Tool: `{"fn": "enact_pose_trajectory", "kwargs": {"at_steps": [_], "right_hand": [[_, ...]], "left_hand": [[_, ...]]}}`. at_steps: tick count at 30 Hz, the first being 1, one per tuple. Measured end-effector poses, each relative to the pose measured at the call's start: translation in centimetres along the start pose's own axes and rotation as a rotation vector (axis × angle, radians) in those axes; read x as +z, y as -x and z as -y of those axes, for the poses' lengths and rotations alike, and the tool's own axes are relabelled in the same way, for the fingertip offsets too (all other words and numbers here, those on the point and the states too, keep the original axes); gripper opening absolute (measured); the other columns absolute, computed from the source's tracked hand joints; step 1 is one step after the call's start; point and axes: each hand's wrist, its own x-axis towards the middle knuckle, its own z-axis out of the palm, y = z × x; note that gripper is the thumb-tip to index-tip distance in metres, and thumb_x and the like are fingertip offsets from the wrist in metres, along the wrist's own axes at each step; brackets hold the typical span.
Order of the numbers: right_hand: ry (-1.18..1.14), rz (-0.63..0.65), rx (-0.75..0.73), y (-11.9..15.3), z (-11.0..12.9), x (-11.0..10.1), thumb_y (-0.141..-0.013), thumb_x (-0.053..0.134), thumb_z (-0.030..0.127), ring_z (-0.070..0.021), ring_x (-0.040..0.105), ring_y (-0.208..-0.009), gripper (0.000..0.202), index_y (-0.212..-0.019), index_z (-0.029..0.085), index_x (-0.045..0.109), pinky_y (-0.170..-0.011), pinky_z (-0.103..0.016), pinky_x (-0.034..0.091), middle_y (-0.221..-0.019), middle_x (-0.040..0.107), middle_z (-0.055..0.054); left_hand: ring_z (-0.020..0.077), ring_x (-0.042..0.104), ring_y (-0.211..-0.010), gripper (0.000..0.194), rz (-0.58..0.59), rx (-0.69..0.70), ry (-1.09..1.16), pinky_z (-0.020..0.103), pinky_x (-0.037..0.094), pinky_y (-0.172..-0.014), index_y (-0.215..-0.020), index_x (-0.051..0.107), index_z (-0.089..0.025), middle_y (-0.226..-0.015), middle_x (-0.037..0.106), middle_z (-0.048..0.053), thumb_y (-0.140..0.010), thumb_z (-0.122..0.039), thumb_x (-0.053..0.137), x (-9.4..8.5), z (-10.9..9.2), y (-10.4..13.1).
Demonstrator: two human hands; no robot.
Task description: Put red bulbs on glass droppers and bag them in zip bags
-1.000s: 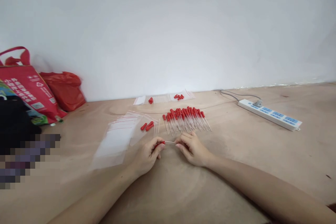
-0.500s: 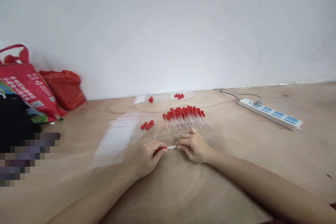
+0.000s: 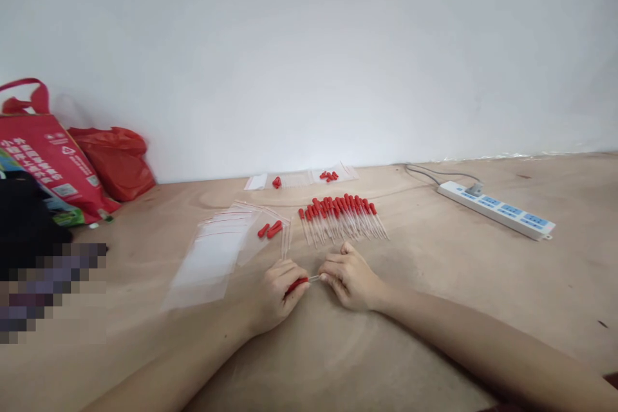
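Observation:
Between my two hands lies a dropper, a red rubber bulb (image 3: pixel 297 284) with a thin clear tube (image 3: pixel 314 278). My left hand (image 3: pixel 280 293) is closed around the bulb. The fingers of my right hand (image 3: pixel 348 277) pinch the tube near its far end, hiding the tip. Just beyond my hands, a row of red-capped droppers (image 3: pixel 342 215) lies side by side on the wooden table (image 3: pixel 434 257). Left of the row, a clear bag (image 3: pixel 251 241) has loose red bulbs (image 3: pixel 274 229) on or in it, with thin tubes beside them. Overlapping clear zip bags (image 3: pixel 207 264) lie further left.
Near the wall, more clear bags (image 3: pixel 347 172) hold red bulbs and tubes. A white power strip (image 3: pixel 497 209) with a grey cable lies at the right. A red printed bag (image 3: pixel 48 161), a red plastic bag (image 3: pixel 116 161) and a black item (image 3: pixel 24 225) stand at the left.
My right hand has moved slightly left and nearer to me, closer to my left hand. Less of the clear tube shows between them.

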Motion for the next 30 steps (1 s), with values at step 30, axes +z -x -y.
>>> {"fn": "enact_pose_trajectory", "kwargs": {"at_steps": [30], "right_hand": [[0.203, -0.142, 0.871, -7.8, -4.9, -0.2, -0.078, 0.046, 0.029, -0.0218, 0.058, -0.081, 0.021, -0.092, 0.017, 0.056, -0.077, -0.036, 0.027, -0.082, 0.066, -0.007]], "left_hand": [[0.0203, 0.055, -0.087, 0.022, -0.189, -0.371, -0.232, 0.034, 0.045, -0.078, -0.097, 0.057, -0.018, -0.092, 0.055, 0.006, -0.081, -0.024, 0.042, -1.5, 8.0, 0.6]]}}
